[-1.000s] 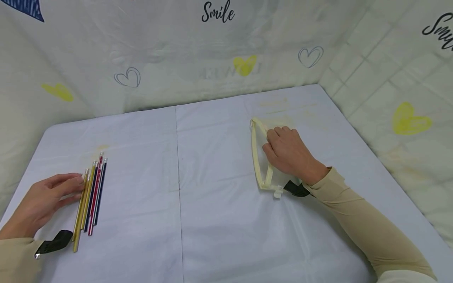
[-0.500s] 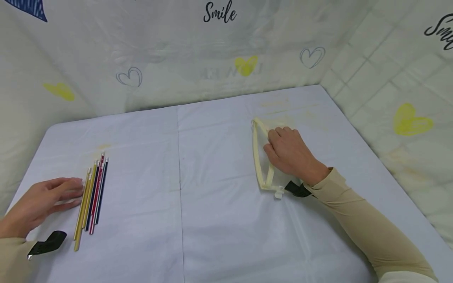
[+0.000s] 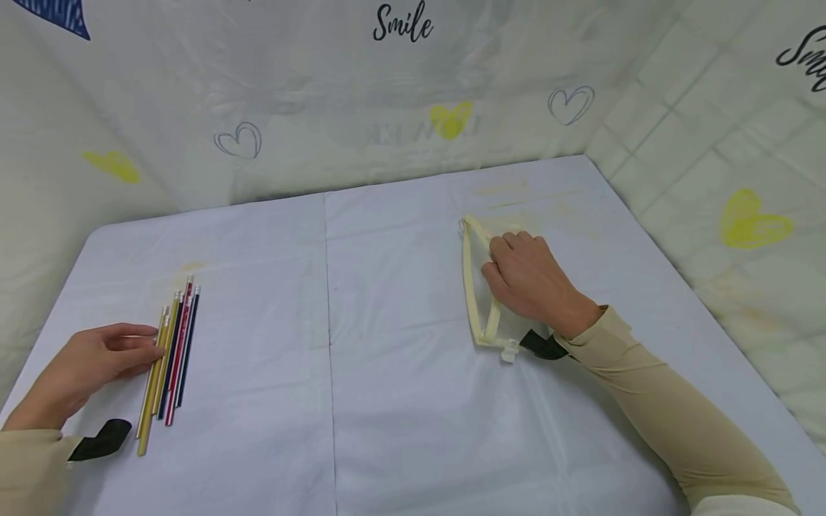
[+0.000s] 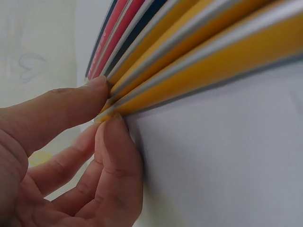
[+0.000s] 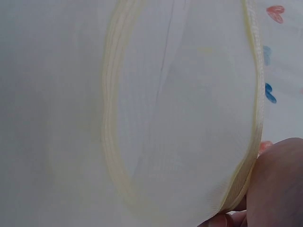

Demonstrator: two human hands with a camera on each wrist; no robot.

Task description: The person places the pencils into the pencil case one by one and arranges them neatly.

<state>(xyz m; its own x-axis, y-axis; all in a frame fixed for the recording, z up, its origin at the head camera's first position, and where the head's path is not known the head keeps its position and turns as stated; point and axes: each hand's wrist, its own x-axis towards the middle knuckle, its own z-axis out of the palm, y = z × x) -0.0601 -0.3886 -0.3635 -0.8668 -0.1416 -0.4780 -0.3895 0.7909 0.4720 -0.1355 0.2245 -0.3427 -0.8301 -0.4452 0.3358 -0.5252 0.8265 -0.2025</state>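
Note:
On the left side of the table, several pencils lie side by side, their metal-ferruled ends pointing away. Among them are yellow pencils (image 3: pixel 148 412), red pencils (image 3: pixel 174 390) and dark blue pencils (image 3: pixel 188 351). My left hand (image 3: pixel 90 369) pinches the outermost yellow pencil (image 4: pixel 203 80) between thumb and index finger; in the left wrist view the thumb also overlaps its neighbours. Over on the right, my right hand (image 3: pixel 530 278) grips the edge of a see-through mesh pouch with a pale yellow zipper rim (image 3: pixel 470 287). The right wrist view looks into its gaping mouth, edged by the zipper tape (image 5: pixel 110 99).
A white cloth with a crease down the middle covers the table (image 3: pixel 400 401). Patterned sheeting (image 3: pixel 310 93) with hearts and lettering hangs behind and to the right. A black strap piece (image 3: pixel 100 441) sticks out from the left sleeve, another (image 3: pixel 543 345) from the right.
My left hand drew slightly back from the pencils, then came forward to them again and now pinches at the outer yellow one. The right hand and pouch have stayed put.

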